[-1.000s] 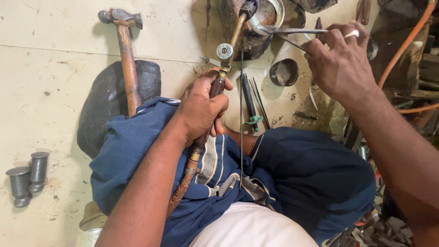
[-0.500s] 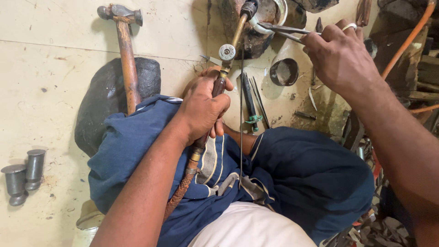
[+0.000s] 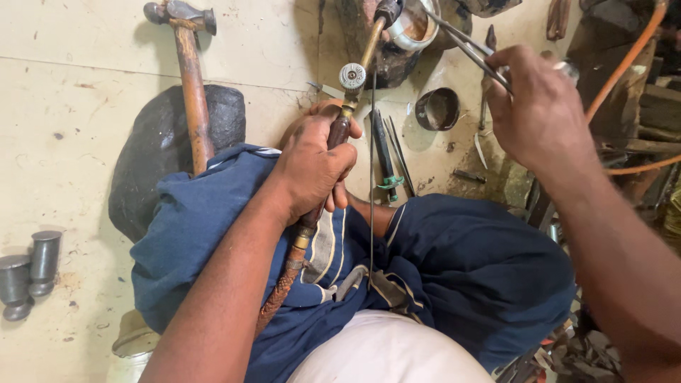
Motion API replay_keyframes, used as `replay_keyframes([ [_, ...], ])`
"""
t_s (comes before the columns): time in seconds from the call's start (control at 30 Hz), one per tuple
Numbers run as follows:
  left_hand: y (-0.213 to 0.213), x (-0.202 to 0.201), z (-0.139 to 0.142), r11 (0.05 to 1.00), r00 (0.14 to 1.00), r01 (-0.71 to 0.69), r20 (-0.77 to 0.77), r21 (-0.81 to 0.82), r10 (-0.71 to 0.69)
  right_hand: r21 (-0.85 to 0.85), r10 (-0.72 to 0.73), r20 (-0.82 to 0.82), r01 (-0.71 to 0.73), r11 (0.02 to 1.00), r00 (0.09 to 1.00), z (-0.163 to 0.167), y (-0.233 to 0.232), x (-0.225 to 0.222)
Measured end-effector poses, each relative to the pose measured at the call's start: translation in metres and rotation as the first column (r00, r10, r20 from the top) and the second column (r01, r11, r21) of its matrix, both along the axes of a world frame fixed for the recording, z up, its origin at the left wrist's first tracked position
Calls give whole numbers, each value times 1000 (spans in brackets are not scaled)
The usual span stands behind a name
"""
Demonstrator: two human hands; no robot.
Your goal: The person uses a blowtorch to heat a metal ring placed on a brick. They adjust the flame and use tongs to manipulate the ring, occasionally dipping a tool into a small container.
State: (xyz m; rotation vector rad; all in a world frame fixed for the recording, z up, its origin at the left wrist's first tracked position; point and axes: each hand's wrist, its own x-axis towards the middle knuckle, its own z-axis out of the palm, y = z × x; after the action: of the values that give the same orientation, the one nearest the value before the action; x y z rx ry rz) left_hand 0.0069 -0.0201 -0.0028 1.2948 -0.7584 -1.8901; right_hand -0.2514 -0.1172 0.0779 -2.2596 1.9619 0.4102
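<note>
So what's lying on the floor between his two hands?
In the head view, between left hand and right hand: slim dark metal hand tools and a small round metal cup.

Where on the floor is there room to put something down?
Bare floor lies left of the hammer and above the two grey metal cylinders. It is crowded around the metal ring and loose tools, between the left hand and right hand.
</note>
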Motion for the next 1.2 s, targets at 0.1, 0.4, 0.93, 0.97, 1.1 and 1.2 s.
replay_keyframes([
  [0.1,0,1,0,997,999,-35,-43,-67,32,260,-428,274,363,895,861,0,11,4],
  [0.4,-7,-4,-4,997,998,-39,-60,-71,34,-186,590,-200,-622,761,782,-63,35,-22],
  [0.93,-10,-4,-6,1000,998,-10,-58,-10,9,-172,692,-273,-742,648,668,-65,-7,-37],
  [0.97,-10,-4,-6,1000,998,-17,-63,-14,16,-172,716,-250,-758,629,651,-64,-6,-37],
  [1.1,-9,-4,-6,1000,998,-17,-65,-11,16,-151,754,-218,-785,601,619,-61,-3,-32],
  [1.2,-10,-4,-7,1000,998,-12,-63,11,13,-159,678,-249,-720,676,692,-62,-7,-28],
])
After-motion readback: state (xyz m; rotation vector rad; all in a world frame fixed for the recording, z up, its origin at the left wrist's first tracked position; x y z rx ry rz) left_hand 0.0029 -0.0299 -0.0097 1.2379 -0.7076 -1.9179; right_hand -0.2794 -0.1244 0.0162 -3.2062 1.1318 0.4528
